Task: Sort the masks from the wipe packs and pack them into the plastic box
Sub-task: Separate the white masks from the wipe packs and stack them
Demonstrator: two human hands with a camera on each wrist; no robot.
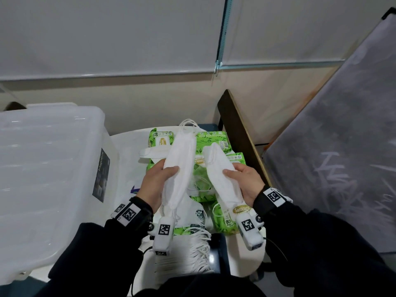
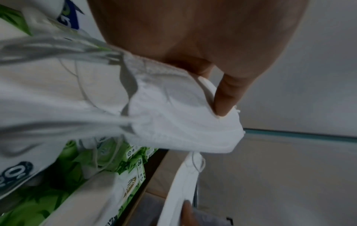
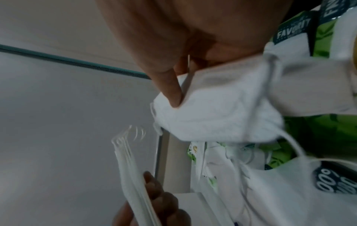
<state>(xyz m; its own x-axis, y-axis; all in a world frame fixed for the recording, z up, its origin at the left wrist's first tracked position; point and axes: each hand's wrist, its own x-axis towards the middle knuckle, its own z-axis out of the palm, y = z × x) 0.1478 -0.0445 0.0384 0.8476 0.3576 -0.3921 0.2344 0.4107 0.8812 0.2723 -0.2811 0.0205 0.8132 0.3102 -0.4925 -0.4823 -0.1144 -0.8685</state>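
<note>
The left hand (image 1: 157,181) is curled round a thick stack of folded white masks (image 1: 181,166), thumb across the top and fingers beneath; the right hand (image 1: 244,183) grips a second, thinner stack of masks (image 1: 220,179) the same way. Both stacks are held raised above the heap of green wipe packs (image 1: 211,140), a likely reason being to lift them clear of the packs so that the ear loops hang free instead of snagging. The left wrist view shows a fingertip (image 2: 224,107) pressed into the fabric edge, which seems meant to keep the layers together.

More masks (image 1: 154,154) lie on the wipe packs, and a bundle of loose ear loops (image 1: 199,251) trails on the near side of them, so the sorting looks unfinished. The plastic box (image 1: 49,179), clear and lidless, stands just to the left of the wipe packs, close enough for a short carry.

The wipe packs rest on a white round worktop (image 1: 126,159). Beyond them runs a pale wall with a grey blind (image 1: 107,35), and to their right leans a dark wooden board (image 1: 240,129) and a grey sheet (image 1: 342,151).
</note>
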